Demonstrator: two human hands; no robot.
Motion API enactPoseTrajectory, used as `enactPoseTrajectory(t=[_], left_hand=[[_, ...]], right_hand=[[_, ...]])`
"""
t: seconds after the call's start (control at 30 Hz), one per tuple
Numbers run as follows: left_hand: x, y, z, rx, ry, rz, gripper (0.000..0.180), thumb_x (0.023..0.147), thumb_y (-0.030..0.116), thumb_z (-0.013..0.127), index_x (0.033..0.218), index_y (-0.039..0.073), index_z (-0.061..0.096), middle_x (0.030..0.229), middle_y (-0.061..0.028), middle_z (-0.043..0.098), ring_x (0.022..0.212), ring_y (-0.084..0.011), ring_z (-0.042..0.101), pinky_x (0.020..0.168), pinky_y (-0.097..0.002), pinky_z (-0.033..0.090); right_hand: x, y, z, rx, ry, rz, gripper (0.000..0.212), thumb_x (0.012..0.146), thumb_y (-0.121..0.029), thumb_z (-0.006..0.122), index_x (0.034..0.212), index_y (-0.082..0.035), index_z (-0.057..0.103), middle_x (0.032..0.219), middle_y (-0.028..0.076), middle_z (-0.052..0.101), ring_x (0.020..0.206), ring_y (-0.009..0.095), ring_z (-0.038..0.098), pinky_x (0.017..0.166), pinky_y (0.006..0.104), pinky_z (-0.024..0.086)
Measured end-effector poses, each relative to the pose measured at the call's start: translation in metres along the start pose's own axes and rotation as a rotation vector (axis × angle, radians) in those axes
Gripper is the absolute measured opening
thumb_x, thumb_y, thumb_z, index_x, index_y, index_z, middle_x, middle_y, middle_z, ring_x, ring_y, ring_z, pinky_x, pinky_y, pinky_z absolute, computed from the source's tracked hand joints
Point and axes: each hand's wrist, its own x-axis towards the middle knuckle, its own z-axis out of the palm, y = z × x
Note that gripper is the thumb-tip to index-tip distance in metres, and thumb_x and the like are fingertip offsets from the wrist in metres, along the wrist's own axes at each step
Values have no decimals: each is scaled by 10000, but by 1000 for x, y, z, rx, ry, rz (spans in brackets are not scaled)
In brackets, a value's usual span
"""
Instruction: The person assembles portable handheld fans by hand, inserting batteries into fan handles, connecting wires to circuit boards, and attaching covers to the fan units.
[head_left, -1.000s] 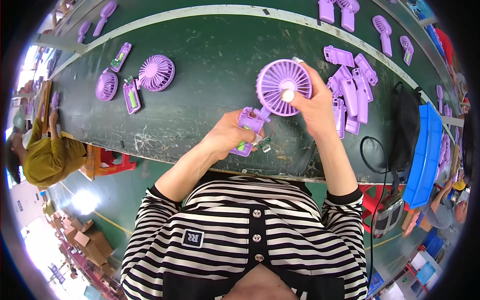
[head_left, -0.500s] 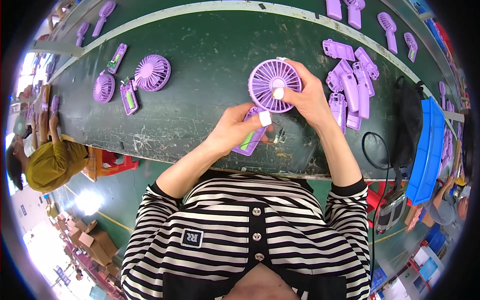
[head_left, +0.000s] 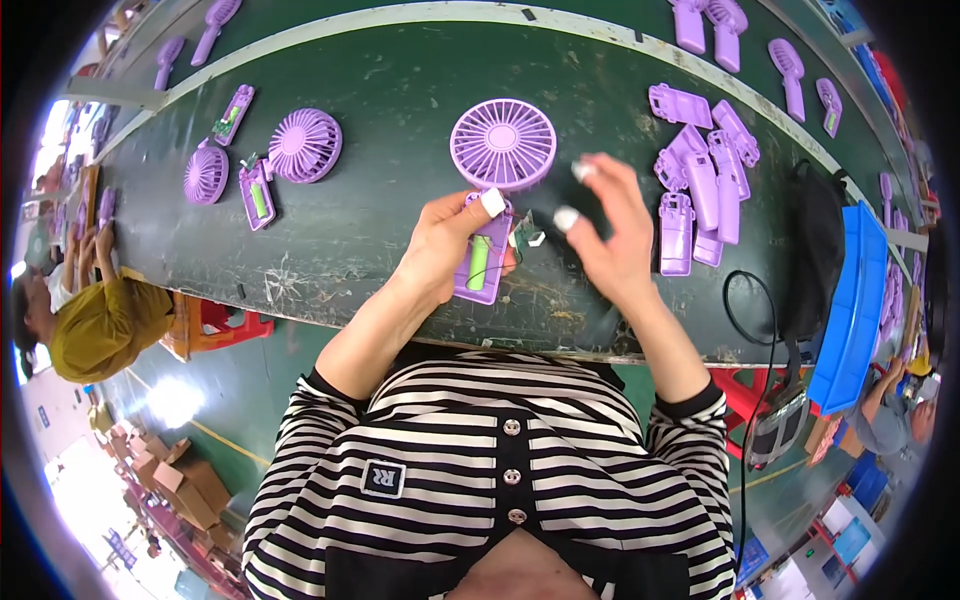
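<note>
My left hand (head_left: 445, 245) grips a purple handheld fan (head_left: 503, 143) where its handle meets the round grille head. The handle is uncovered and shows a green battery (head_left: 480, 262) inside. A small circuit board (head_left: 522, 236) hangs on thin wires beside the handle. Off to the right of the fan, my right hand (head_left: 612, 235) is empty, its fingers apart and a little blurred. White covers sit on both thumbs and on a right fingertip. Nearest to that hand on the right lies a pile of purple handle covers (head_left: 703, 185).
At left on the green table (head_left: 390, 120) lie another fan (head_left: 305, 145) with its battery exposed and a smaller one (head_left: 206, 175). A black cable (head_left: 730, 300), black bag (head_left: 812, 250) and blue bin (head_left: 848, 310) stand at right. A co-worker (head_left: 110, 325) sits far left.
My right hand has let go of the fan head and moved down and right, its fingers spreading. The fan has shifted left and stands straighter in my left hand.
</note>
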Motion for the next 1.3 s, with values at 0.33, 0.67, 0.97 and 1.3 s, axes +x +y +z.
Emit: enactPoseTrajectory(t=[0.33, 0.67, 0.97, 1.3], left_hand=[[3, -15, 15, 21, -33, -83, 192, 895, 90, 410, 992, -47, 503, 744, -130, 600, 548, -202, 609, 472, -303, 524], [6, -20, 9, 36, -107, -68, 164, 888, 89, 436, 956, -34, 521, 730, -120, 599, 548, -191, 608, 477, -293, 511], [7, -18, 12, 79, -72, -65, 140, 843, 1, 511, 977, -34, 530, 723, -106, 605, 532, -179, 610, 447, -267, 496], [9, -19, 10, -76, -172, -50, 261, 875, 129, 427, 1056, -35, 520, 921, -122, 597, 805, -188, 603, 708, -315, 493]], right_hand=[[0, -24, 22, -123, 70, -373, 255, 564, -36, 672, 799, -1, 578, 904, 95, 565, 784, 263, 560, 722, 399, 429], [3, -23, 16, -123, -55, -306, 196, 587, -54, 653, 765, -30, 575, 953, 68, 564, 870, 249, 545, 820, 437, 393], [12, -29, 8, 1, -210, -181, 134, 610, -59, 643, 717, -40, 566, 960, 48, 562, 961, 248, 515, 855, 443, 360], [-15, -23, 11, -262, 84, -375, 132, 625, -25, 609, 753, -14, 577, 982, 122, 577, 921, 304, 566, 920, 506, 337]])
